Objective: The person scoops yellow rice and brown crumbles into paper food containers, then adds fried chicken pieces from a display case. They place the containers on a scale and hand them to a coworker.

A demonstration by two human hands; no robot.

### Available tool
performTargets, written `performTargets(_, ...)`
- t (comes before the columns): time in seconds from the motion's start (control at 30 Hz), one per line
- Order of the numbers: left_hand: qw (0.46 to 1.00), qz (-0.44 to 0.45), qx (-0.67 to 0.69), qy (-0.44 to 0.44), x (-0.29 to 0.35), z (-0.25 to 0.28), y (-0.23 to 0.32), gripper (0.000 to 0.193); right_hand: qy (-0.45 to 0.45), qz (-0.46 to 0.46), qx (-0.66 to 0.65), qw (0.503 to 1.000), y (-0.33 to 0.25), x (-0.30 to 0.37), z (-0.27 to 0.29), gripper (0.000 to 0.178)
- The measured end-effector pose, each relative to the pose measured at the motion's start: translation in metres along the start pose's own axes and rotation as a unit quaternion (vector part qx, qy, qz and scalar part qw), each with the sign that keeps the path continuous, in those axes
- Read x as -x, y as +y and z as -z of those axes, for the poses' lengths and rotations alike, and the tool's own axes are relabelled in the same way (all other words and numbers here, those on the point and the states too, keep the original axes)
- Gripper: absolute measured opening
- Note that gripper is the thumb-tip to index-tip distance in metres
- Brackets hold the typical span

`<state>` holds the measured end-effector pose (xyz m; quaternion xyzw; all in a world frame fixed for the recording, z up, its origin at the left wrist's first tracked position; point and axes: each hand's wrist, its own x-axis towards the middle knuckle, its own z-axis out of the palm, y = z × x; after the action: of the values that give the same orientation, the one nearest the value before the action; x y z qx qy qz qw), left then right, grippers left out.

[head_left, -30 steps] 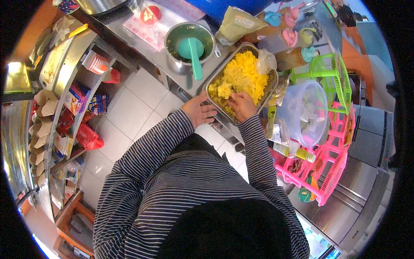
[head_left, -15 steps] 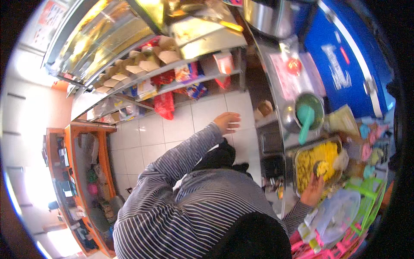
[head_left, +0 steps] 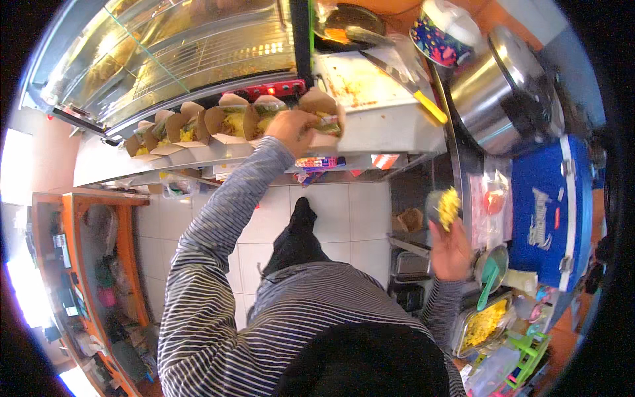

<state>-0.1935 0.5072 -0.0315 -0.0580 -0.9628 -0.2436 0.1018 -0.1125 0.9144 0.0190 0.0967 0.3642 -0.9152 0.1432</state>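
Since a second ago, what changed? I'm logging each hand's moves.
The left hand left the metal tray of yellow food and now grips a brown paper box on the shelf. The right hand lifted off the tray, holding a scoop of yellow food. The tray stayed put.

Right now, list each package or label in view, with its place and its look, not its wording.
Brown paper food boxes: open, in a row on the counter ledge; left hand on the rightmost.
Blue cooler: far right, boxy, white logo.
Patterned tub: top, round, dark, colourful specks.
Small packets: under the ledge, multicoloured.
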Motion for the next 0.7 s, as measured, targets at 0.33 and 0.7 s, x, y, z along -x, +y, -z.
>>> performTargets(0.33, 0.961, -0.018, -0.038, -0.273, -0.074, -0.036, -0.020, 0.039, -0.046, -0.083, 0.028, 0.995, 0.099, -0.180, -0.144, 0.008)
performTargets(0.7, 0.923, -0.149, -0.149, -0.323, -0.101, -0.053, -0.039, 0.035, 0.035, -0.047, 0.023, 0.998, 0.099, -0.200, -0.153, 0.007)
